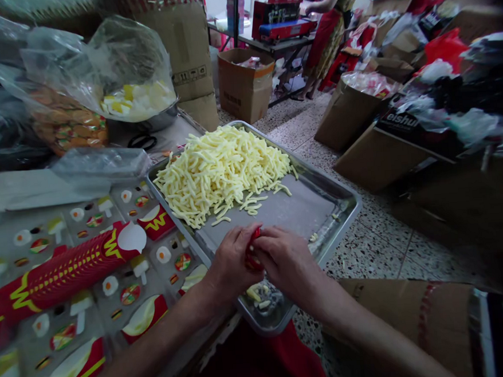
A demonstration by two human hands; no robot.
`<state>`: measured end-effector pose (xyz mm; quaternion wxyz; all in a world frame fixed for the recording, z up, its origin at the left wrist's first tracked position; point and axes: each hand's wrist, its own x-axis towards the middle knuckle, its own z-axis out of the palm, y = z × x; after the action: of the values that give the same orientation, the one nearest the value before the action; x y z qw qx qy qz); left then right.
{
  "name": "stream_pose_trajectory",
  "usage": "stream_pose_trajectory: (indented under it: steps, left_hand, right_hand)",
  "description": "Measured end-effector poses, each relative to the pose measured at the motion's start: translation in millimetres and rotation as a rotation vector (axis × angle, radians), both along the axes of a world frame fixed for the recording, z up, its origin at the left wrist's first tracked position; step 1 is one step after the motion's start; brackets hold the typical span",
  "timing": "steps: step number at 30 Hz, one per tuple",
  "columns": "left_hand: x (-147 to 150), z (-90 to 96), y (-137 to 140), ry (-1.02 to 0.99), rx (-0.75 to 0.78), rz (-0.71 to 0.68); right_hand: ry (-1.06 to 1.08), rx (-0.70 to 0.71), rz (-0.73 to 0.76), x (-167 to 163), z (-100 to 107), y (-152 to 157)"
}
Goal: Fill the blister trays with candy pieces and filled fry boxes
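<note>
Both hands meet over the near end of a metal tray (278,206). My left hand (234,263) is closed around a small red fry carton (253,256), mostly hidden by the fingers. My right hand (287,262) pinches the same carton from the other side. Beyond them, a large heap of pale yellow toy french fries (222,170) fills the far part of the tray. A few loose pieces (259,296) lie in the corner below my hands. To the left, a long nested stack of red fry cartons (67,269) with yellow zigzag marks lies on its side.
Clear packs (129,292) with small toy food pieces cover the table on the left. Behind them are a plastic-lined bowl (160,117) of yellow and white pieces and black-handled scissors (142,140). Cardboard boxes (246,85) stand on the speckled floor. Another person (327,34) stands at the back.
</note>
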<state>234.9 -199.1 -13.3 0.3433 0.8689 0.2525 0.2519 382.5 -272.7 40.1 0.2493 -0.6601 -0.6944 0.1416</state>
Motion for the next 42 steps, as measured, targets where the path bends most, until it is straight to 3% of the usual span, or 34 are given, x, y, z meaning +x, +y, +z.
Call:
stream_pose_trajectory:
  steps: [3,6,8,10,15,20,27,30,35,37,40,42]
  left_hand:
    - [-5.9,3.9,6.6,0.046,0.001,-0.046]
    - [-9.8,11.7,16.7,0.074,-0.007,-0.038]
    - [-12.2,16.7,23.0,0.061,-0.031,-0.006]
    - [-15.2,20.2,27.4,0.037,-0.053,0.006]
    - [-24.7,20.1,30.5,0.021,-0.083,0.029]
    - [-31.6,13.6,28.9,0.045,-0.069,0.059]
    - [-43.9,23.3,25.7,0.095,-0.043,0.129]
    - [-47.2,28.8,24.8,0.096,-0.045,0.165]
    - [-36.3,27.5,21.5,0.136,-0.026,0.246]
    - [-30.2,25.8,20.4,0.167,-0.007,0.274]
    - [-23.8,24.5,20.8,0.234,0.003,0.302]
    - [-20.6,24.2,21.9,0.275,0.01,0.299]
  right_hand:
    - [0.27,-0.195,0.226,25.3,11.7,13.2]
    - [0.462,-0.26,0.178,62.3,10.0,40.8]
    - [0.376,-0.196,0.059,79.1,1.4,65.1]
    - [0.176,-0.151,0.034,85.9,-10.3,89.1]
    - [-0.299,-0.158,0.221,82.3,-33.6,120.3]
    - [-0.321,-0.129,0.202,83.5,-40.5,114.7]
    - [-0.173,-0.086,-0.004,83.4,-28.3,100.0]
    - [-0.086,-0.129,-0.118,72.3,-25.1,84.5]
    - [-0.223,-0.117,-0.22,55.3,-47.9,67.4]
    - [-0.172,-0.117,-0.265,56.4,-50.8,65.7]
    - [0.002,-0.138,-0.262,60.0,-32.7,61.9]
    - [-0.042,-0.104,-0.163,56.4,-10.3,58.1]
